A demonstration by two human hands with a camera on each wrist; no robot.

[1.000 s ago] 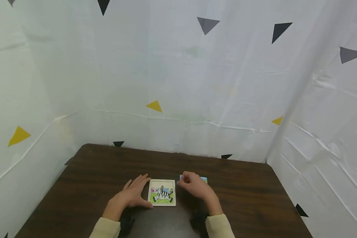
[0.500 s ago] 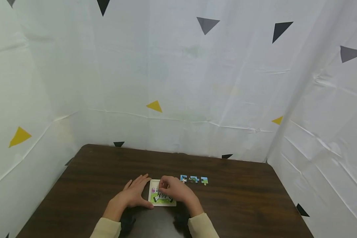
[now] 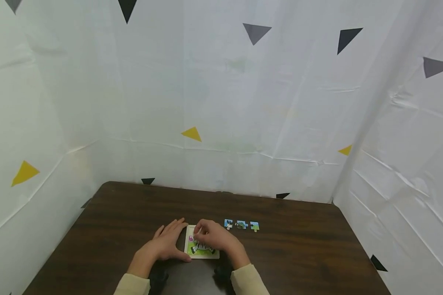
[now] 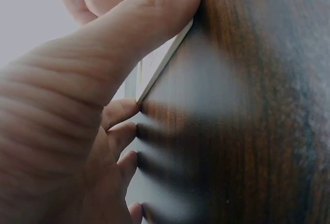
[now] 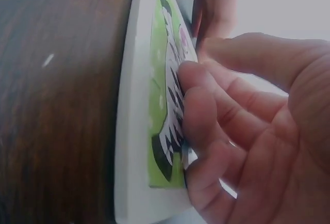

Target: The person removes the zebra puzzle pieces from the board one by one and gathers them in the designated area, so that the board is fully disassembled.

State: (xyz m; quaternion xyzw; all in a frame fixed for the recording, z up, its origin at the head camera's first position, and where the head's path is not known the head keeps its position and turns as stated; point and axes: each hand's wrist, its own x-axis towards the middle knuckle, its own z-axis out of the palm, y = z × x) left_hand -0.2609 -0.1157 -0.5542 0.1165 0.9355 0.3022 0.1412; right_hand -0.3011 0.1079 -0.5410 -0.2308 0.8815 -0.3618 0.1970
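Note:
A small square zebra jigsaw puzzle in a pale frame (image 3: 203,257) lies on the dark wood table. My left hand (image 3: 164,244) rests around its left side, fingers spread; in the left wrist view the thumb (image 4: 149,12) lies along the near edge and a fingertip touches a corner. My right hand (image 3: 219,238) is over the upper part of the puzzle, thumb and fingertips together, pinching what appears to be a small puzzle piece, mostly hidden by the fingers. Beneath them in the right wrist view is the zebra picture (image 5: 172,105) on green.
Three loose puzzle pieces lie in a row beyond the right hand: a zebra-head one (image 3: 228,223), a middle one (image 3: 241,224) and a blue-green one (image 3: 254,226). A white sheet (image 3: 221,102) with coloured triangles hangs behind the table (image 3: 302,246).
My right hand has moved left from over the loose pieces to the puzzle, uncovering three pieces. It then stays over the upper part of the frame. My left hand has kept its place.

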